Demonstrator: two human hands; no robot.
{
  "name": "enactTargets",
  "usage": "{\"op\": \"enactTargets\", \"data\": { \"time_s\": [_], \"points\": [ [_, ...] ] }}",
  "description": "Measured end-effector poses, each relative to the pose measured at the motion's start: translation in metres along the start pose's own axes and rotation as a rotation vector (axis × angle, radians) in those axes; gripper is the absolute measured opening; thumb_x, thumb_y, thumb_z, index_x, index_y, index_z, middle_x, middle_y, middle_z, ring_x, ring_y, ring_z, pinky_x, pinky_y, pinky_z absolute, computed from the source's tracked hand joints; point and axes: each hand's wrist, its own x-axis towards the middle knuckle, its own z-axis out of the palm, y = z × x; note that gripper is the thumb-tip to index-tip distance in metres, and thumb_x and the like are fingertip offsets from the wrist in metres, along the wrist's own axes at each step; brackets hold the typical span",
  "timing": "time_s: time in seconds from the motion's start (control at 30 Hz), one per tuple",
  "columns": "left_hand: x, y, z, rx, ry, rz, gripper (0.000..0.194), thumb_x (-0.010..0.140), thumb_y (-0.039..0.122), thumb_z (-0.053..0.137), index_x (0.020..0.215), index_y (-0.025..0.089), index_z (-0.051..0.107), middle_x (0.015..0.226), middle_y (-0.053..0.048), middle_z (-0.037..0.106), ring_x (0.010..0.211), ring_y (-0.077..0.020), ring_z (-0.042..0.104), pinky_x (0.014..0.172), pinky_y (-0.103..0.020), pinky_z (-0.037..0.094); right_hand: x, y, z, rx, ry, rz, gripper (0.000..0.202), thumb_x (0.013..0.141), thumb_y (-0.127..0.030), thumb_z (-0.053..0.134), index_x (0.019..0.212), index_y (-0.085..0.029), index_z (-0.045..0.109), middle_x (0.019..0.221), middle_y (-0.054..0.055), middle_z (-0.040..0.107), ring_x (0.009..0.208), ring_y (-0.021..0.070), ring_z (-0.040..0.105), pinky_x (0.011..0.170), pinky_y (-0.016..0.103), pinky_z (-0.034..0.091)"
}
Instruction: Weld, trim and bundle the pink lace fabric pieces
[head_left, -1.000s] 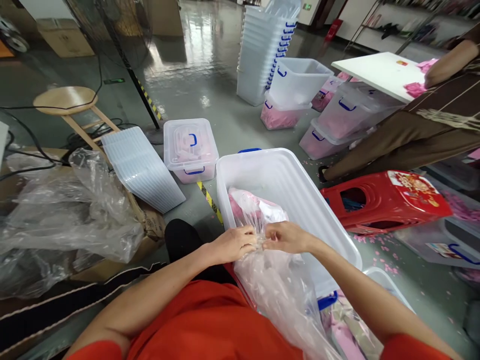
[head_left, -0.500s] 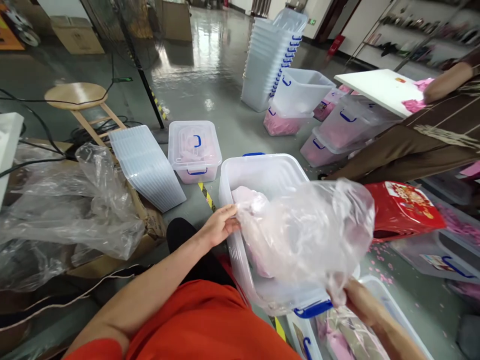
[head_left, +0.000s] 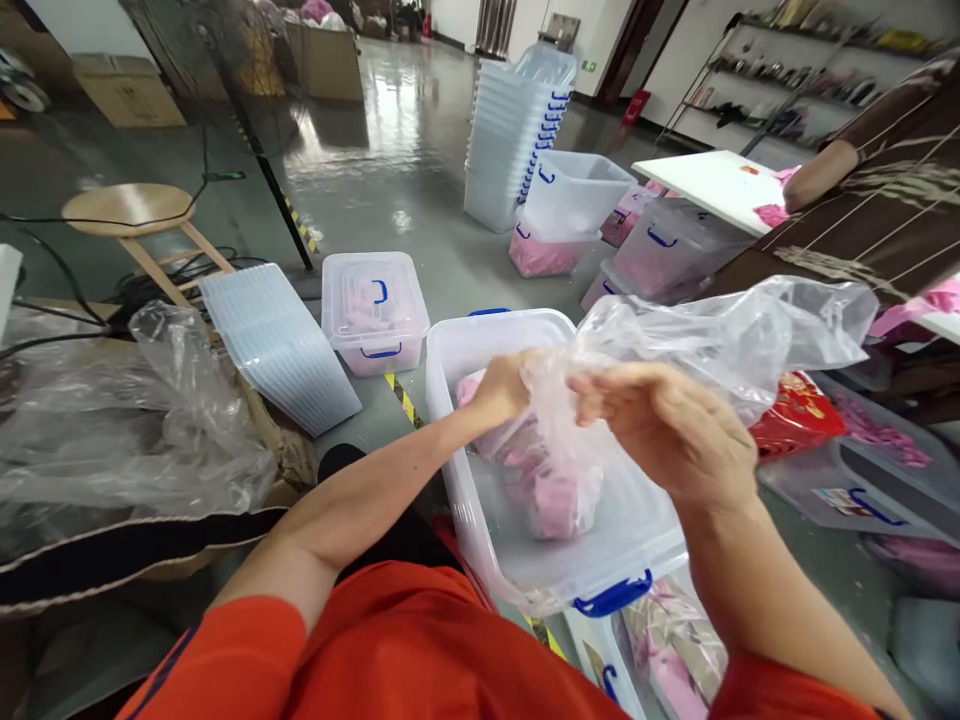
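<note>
An open clear bin [head_left: 480, 520] with blue handles stands in front of me. Over it hangs a clear plastic bag [head_left: 559, 430] with pink pieces in its lower part, and its loose upper part stretches off to the right. My left hand [head_left: 506, 388] is closed round the gathered neck of the bag. Beside the neck, on the right, my right hand [head_left: 675, 430] is raised with its fingers partly curled; their tips come close to the plastic, and whether they grip it cannot be made out.
A lidded bin [head_left: 375, 310] and stacked lids [head_left: 277, 345] stand ahead left, near a stool [head_left: 129, 208]. Plastic bags [head_left: 150, 420] fill a carton at left. Tall stacked bins [head_left: 510, 140] stand ahead. At right are a red bag [head_left: 799, 415] and a person by a white table [head_left: 705, 185].
My left hand has moved right and closed on the bag's neck. My right hand has risen beside it. The bag's loose part now trails to the upper right, and the pink contents hang lower.
</note>
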Motion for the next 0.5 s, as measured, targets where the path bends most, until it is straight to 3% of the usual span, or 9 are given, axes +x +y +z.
{"op": "enactTargets", "data": {
  "time_s": [0.07,0.1,0.13,0.2,0.27,0.37,0.5],
  "points": [
    [0.013,0.009,-0.011,-0.039,0.057,0.002,0.013,0.067,0.009,0.052,0.076,0.015,0.060,0.063,0.002,0.058,0.062,-0.0170,0.063,0.052,-0.024,0.050,-0.029,0.020,-0.029,-0.106,0.076,0.020,0.025,0.085,-0.042,0.055,0.075,-0.021,0.066,0.063,0.001,0.064,0.058,0.0156,0.058,0.058,0.030,0.048],
    [0.017,0.013,-0.015,-0.063,0.081,0.009,0.013,0.067,0.007,0.049,0.072,0.015,0.058,0.058,0.004,0.054,0.054,-0.0141,0.060,0.046,-0.021,0.047,-0.050,0.034,-0.044,-0.222,0.098,0.105,0.032,0.085,-0.044,0.052,0.067,-0.020,0.063,0.057,0.001,0.061,0.052,0.0152,0.055,0.054,0.029,0.046],
    [0.021,0.019,-0.017,-0.102,0.100,0.022,0.014,0.066,0.005,0.047,0.069,0.015,0.056,0.055,0.005,0.051,0.049,-0.0121,0.058,0.043,-0.019,0.044,-0.071,0.051,-0.059,-0.429,0.121,0.261,0.035,0.085,-0.046,0.050,0.066,-0.019,0.062,0.059,0.004,0.063,0.054,0.0167,0.057,0.055,0.031,0.046],
    [0.028,0.035,-0.017,-0.197,0.120,0.064,0.013,0.065,0.003,0.046,0.063,0.014,0.052,0.052,0.007,0.050,0.045,-0.0104,0.057,0.042,-0.018,0.043,-0.113,0.092,-0.078,-0.975,0.139,0.687,0.030,0.081,-0.042,0.055,0.085,-0.014,0.067,0.077,0.012,0.069,0.071,0.0241,0.064,0.068,0.037,0.048],
    [0.038,0.058,-0.011,-0.263,0.132,0.123,0.014,0.066,0.001,0.047,0.062,0.014,0.051,0.050,0.006,0.051,0.046,-0.0102,0.058,0.047,-0.019,0.047,-0.143,0.132,-0.083,-1.372,0.004,0.993,0.040,0.080,-0.040,0.055,0.106,-0.010,0.064,0.101,0.020,0.068,0.098,0.0310,0.062,0.084,0.042,0.045],
    [0.055,0.109,-0.007,-0.272,0.155,0.220,0.016,0.071,0.000,0.046,0.064,0.012,0.053,0.048,0.006,0.052,0.048,-0.0091,0.059,0.057,-0.021,0.050,-0.160,0.170,-0.079,-1.375,-0.077,1.101,0.045,0.076,-0.050,0.058,0.097,-0.011,0.067,0.101,0.021,0.068,0.102,0.0351,0.062,0.084,0.043,0.045],
    [0.077,0.192,-0.024,-0.217,0.143,0.309,0.020,0.084,0.006,0.040,0.077,0.009,0.058,0.051,0.007,0.051,0.053,-0.0055,0.060,0.063,-0.020,0.048,-0.157,0.170,-0.093,-1.304,-0.053,1.154,0.059,0.073,-0.067,0.050,0.087,-0.012,0.068,0.096,0.021,0.069,0.096,0.0358,0.065,0.079,0.044,0.048]
  ]
}}
